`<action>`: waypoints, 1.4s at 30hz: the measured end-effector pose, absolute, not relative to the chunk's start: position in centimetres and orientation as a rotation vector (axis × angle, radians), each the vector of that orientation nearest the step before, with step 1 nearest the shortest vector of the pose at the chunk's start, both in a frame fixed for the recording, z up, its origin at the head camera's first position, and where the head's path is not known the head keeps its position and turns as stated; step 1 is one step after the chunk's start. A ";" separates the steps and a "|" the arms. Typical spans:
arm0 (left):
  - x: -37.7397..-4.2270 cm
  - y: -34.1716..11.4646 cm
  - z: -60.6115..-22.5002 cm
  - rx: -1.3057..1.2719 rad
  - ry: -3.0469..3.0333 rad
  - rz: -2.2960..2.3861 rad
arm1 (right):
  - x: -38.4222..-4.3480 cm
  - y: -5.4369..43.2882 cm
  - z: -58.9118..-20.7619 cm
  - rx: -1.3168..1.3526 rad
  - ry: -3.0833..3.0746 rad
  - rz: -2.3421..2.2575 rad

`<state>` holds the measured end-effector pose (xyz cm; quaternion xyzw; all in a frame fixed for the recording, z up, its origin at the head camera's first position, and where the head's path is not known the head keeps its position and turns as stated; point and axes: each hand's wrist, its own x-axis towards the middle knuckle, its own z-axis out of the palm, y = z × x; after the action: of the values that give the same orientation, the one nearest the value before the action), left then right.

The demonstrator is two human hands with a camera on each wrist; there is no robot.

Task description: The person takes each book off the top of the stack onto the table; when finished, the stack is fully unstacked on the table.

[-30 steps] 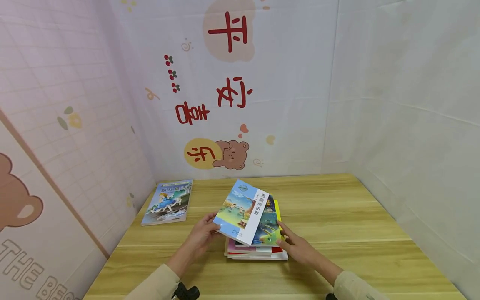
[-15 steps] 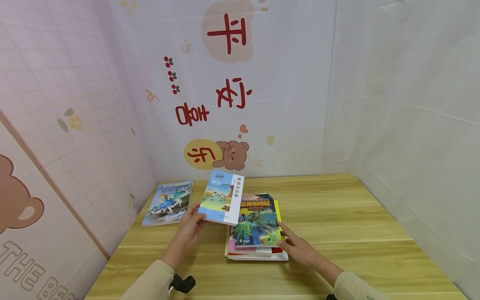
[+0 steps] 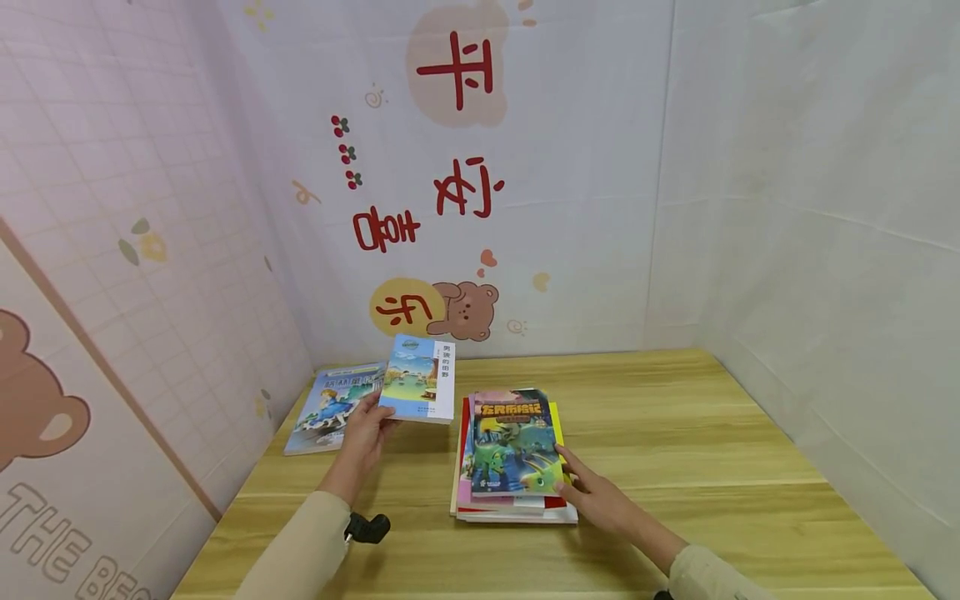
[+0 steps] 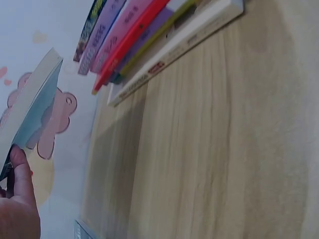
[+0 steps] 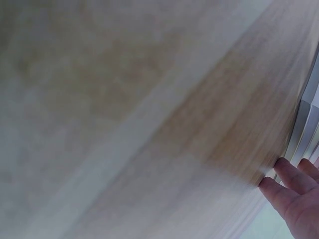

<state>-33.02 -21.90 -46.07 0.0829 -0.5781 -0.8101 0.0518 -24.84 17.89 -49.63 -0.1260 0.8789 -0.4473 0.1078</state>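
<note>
My left hand [image 3: 362, 437] pinches a thin blue-and-white paperback book [image 3: 417, 379] by its lower left corner, thumb on the cover. The book is up off the table, partly covering another blue book [image 3: 330, 412] in the head view. In the left wrist view the held book [image 4: 32, 99] shows its page edge. My right hand [image 3: 596, 498] rests against the right side of a book stack [image 3: 517, 515], its fingers touching the edges. Topmost on that stack lies a dinosaur-cover book [image 3: 516, 450]. The right wrist view shows fingertips [image 5: 281, 164] at the books' edges.
The stack holds several books of differing sizes, with pink, red and yellow ones under the top book. A wooden table [image 3: 675, 433] carries everything. White printed cloth walls [image 3: 585, 208] stand at its back and both sides.
My left hand has carried the blue-and-white book leftward and away off the stack, uncovering the dinosaur book and turning the carried book straighter. My right hand has stayed at the stack's right side.
</note>
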 end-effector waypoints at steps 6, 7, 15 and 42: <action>-34.7 -22.2 -47.2 0.294 -1.797 -2.417 | -24.7 18.0 -49.6 -0.393 2.585 -1.335; -34.8 -22.2 -47.4 0.295 -1.798 -2.406 | -24.7 18.0 -49.5 -0.395 2.582 -1.339; -35.5 -22.6 -49.1 0.375 -1.849 -2.344 | -24.3 17.9 -49.5 -0.406 2.559 -1.345; -37.2 -22.2 -47.9 0.271 -2.371 -1.819 | -24.7 17.9 -49.9 -0.463 2.577 -1.346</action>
<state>-37.19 -22.16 -47.95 0.0901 -0.7882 -0.6047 0.0703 -24.65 17.95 -49.86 -0.1566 0.8710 -0.4551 0.0986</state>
